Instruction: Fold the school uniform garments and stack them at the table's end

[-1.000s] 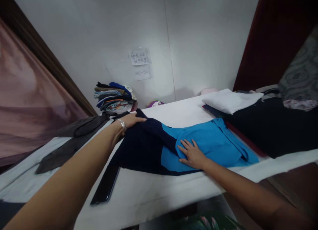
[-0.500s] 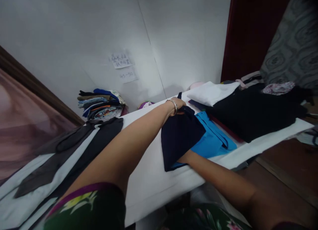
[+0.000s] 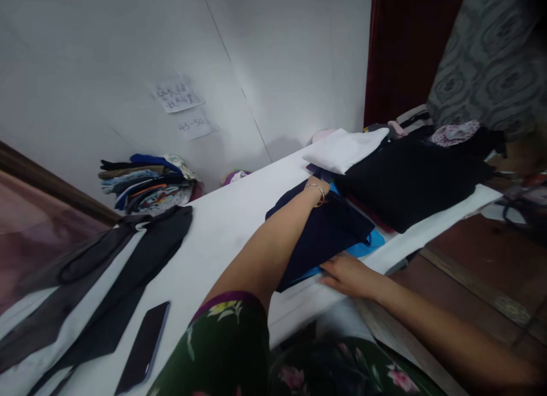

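Observation:
A dark navy garment (image 3: 329, 231) lies folded on the table over a bright blue garment (image 3: 367, 243), which shows along its right and near edges. My left hand (image 3: 319, 186), wearing a silver bangle, is closed on the far edge of the navy cloth; its fingertips are partly hidden. At the near edge my right hand (image 3: 348, 273) rests with fingers stretched out against the navy and blue cloth.
White table (image 3: 226, 236). Grey and black trousers (image 3: 128, 270) and a phone (image 3: 145, 347) lie left. A folded clothes stack (image 3: 149, 182) stands behind. To the right are black clothing (image 3: 410, 179) and a folded white garment (image 3: 346, 150). Paper notes (image 3: 179, 94) hang on the wall.
The navy garment has come down flat and covers more of the blue one. My right hand has come out from under the cloth. The view has turned right, and the phone now shows.

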Available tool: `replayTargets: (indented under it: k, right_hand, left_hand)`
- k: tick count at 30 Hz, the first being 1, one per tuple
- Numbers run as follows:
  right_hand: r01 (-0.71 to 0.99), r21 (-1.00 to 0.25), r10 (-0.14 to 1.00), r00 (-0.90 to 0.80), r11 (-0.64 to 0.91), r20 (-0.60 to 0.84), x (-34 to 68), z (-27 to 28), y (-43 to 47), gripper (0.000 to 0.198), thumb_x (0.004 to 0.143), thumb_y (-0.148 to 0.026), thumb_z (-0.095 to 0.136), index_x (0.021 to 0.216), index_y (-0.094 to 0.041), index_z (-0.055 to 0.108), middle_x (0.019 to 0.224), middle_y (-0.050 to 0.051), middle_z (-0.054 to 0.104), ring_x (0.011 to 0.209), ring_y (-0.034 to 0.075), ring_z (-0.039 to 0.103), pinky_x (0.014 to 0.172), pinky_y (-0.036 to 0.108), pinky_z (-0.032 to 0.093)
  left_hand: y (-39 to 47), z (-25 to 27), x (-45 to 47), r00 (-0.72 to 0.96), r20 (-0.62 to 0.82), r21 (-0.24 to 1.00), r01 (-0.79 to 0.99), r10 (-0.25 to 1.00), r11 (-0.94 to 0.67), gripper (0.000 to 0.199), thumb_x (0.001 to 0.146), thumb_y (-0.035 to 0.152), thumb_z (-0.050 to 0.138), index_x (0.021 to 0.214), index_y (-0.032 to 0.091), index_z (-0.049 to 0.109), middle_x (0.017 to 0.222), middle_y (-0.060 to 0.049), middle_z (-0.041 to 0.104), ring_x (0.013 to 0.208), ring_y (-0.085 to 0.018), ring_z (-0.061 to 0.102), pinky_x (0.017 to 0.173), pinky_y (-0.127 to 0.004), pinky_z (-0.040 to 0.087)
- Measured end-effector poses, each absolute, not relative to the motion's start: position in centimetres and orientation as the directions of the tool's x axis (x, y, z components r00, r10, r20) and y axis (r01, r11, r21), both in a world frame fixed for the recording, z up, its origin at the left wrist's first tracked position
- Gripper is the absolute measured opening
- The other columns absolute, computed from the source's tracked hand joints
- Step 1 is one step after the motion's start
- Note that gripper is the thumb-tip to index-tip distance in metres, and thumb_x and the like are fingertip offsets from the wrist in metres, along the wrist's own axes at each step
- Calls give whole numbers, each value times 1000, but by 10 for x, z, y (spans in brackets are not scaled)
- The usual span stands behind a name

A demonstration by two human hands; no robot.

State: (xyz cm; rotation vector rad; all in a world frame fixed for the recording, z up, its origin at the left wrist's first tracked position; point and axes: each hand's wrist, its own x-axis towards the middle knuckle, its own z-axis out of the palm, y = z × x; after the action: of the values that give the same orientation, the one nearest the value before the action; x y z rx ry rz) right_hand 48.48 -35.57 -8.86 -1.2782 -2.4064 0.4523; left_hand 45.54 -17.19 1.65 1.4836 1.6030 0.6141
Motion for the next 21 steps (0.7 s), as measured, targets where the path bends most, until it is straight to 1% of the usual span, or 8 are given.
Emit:
replayTargets:
  k: [4,8,10,12,15,17,19,21]
  right_hand:
    - [584,-563,808,-488,584,331,515,-75,-385,35,93,-33,46,124,-20,57,112,10,66,103,21,61,90,36,48]
    - [534,-662,844,-229,526,486,536,-72,-396,32,93,-27,47,123,-24,59,113,7,67,104,19,62,88,33,52]
    - [555,-672,835,-77,490,544,544,-73,-392,29,92,-27,48,118,-25,62,114,6,66,106,19,61,90,35,51]
    - [612,-665,818,51,428,573,551,-76,-381,29,91,-30,49,115,-24,63,119,6,64,112,21,58,95,39,48]
    - [696,-673,855,167,250,490,562,-81,-359,39,89,-40,50,121,-21,60,132,8,55,122,24,50,104,43,41]
    - [714,-694,907,227,94,356,570,-86,-344,49,87,-46,50,128,-19,56,136,9,51,125,26,47,106,44,37]
    - [682,-730,938,281,-48,201,579,-91,-330,55,85,-51,50,130,-18,55,133,9,54,121,28,50,104,44,39]
    - [629,-767,955,286,-126,77,588,-97,-317,56,85,-53,49,128,-19,57,127,9,59,115,29,55,101,43,42]
  left_hand:
    - [-171,-10,466,62,-288,759,624,956,188,65,73,20,70,132,13,43,112,-23,60,78,-30,67,54,-36,55]
    - [-173,-37,467,238,-363,844,493,901,210,81,81,41,63,145,14,21,112,-20,63,72,-21,68,60,-30,56]
    - [-177,-48,462,339,-362,894,388,868,222,80,85,43,59,146,13,18,115,-19,62,77,-17,68,66,-25,55]
    - [-183,-54,452,404,-317,934,292,858,207,69,88,36,56,145,15,23,126,-18,57,84,-14,67,73,-22,54]
    - [-191,-51,416,455,-122,984,170,882,49,54,87,24,56,138,22,40,136,-12,50,96,-13,64,84,-25,52]
    - [-194,-47,375,383,43,971,201,923,-129,43,85,23,56,127,22,53,130,-8,57,104,-15,62,91,-28,48]
    - [-197,-47,327,173,143,906,374,974,-199,36,84,27,57,119,21,59,122,-7,62,110,-18,58,97,-29,44]
    - [-201,-52,281,-103,92,860,510,990,-27,38,83,31,59,120,21,58,130,-9,56,119,-21,53,98,-30,43]
